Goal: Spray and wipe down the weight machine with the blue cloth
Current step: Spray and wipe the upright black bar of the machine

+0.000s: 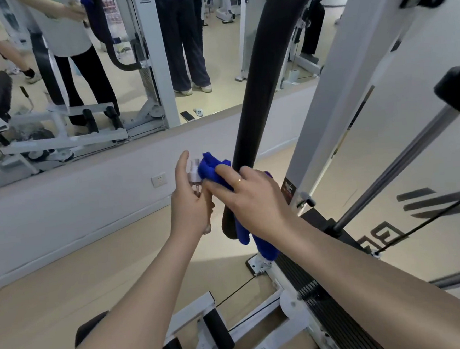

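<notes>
Bright even indoor light, soft shadows, wide-angle edge distortion

free: floor (pixel 66 267) left | blocked: black bar (pixel 248 105), white frame (pixel 334 85) right

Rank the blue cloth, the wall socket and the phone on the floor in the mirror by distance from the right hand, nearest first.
1. Blue cloth: under the right hand, pressed on the black bar.
2. Wall socket: left, on the white wall.
3. Phone: farthest, up in the mirror reflection.
</notes>
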Demonstrator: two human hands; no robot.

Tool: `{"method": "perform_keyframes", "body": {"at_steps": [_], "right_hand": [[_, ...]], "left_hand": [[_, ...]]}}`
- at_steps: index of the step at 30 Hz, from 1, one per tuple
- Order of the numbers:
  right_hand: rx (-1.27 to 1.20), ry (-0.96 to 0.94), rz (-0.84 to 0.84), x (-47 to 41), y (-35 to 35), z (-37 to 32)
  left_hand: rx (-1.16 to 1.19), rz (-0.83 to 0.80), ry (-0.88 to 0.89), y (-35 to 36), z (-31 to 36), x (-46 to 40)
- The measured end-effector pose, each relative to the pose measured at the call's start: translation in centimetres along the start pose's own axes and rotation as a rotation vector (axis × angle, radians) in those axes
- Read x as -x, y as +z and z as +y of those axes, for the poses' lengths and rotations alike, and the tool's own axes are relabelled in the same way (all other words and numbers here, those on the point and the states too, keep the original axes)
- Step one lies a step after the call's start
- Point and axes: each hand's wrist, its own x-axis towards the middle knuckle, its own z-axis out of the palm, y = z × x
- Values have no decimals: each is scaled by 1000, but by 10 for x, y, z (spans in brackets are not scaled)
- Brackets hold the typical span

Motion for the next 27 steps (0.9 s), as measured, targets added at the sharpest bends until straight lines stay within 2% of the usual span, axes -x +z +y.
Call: {"method": "perform_keyframes", "body": {"at_steps": [1,4,8,10,12,15,16,17,18,19,21,22,24,26,27], "right_hand": [[134,-35,-5,-9,3,4],[313,-51,1,-30,-8,15],[329,99,285,-46,-21,26],[300,128,253,-38,1,20],[224,84,62,-16,35,10],[158,38,-528,13,83,-13],[171,41,-678,17,94,-17],[177,44,-707,17,96,-20],[185,40,-633,11,91,-19],[180,47,-465,3,83,-16],[203,71,-25,-11,63,3],[187,86,109,-15,54,10],[184,67,165,-11,57,16],[192,43,11,5,79,6],[184,39,-148,15,95,-1]], "left_hand": [[-18,10,-5,-6,-2,-2],[-107,-39,23,-17,-2,-5],[-112,-120,93,-21,7,-9],[-93,-113,108,-27,8,-13],[-90,-106,116,-32,6,-12],[-86,-118,68,-36,-19,-7],[-80,-123,44,-37,-28,-4],[-77,-125,29,-38,-36,-1],[-80,-124,21,-40,-41,1],[-80,-119,10,-41,-46,3],[-78,-116,-19,-41,-53,4],[-81,-118,-26,-40,-56,4],[-96,-124,-48,-34,-62,3],[-117,-134,-56,-28,-69,4],[-120,-138,-59,-27,-72,6]]}}
